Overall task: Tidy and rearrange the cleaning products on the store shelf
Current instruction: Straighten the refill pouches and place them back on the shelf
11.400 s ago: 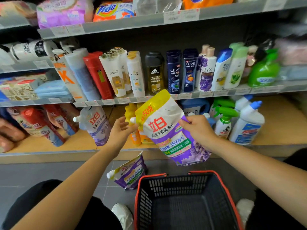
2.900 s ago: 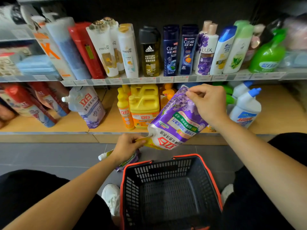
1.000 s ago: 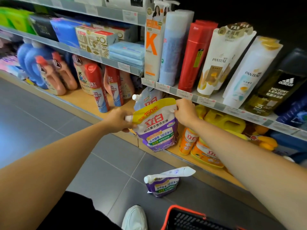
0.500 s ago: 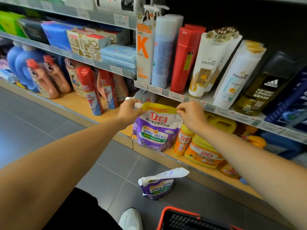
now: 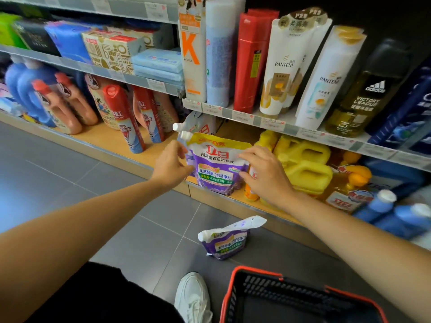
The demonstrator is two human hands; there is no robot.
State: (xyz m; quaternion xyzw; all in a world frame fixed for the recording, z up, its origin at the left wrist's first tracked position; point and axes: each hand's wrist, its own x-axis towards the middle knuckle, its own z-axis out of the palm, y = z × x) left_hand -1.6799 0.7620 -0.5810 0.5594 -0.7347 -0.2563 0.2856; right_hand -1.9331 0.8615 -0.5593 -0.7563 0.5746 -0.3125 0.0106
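Head camera (wide-angle) looks down, close to the bottom shelf (image 5: pixel 112 142); edges seem blurred.

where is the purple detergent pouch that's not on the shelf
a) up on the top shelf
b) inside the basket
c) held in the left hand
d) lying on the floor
d: the purple pouch lies on the grey floor, between the shelf base and the basket.

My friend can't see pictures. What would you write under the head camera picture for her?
A left hand and a right hand are on either side of a purple soap pouch standing on the bottom shelf beside yellow jugs. A second pouch sits on the floor near a basket.
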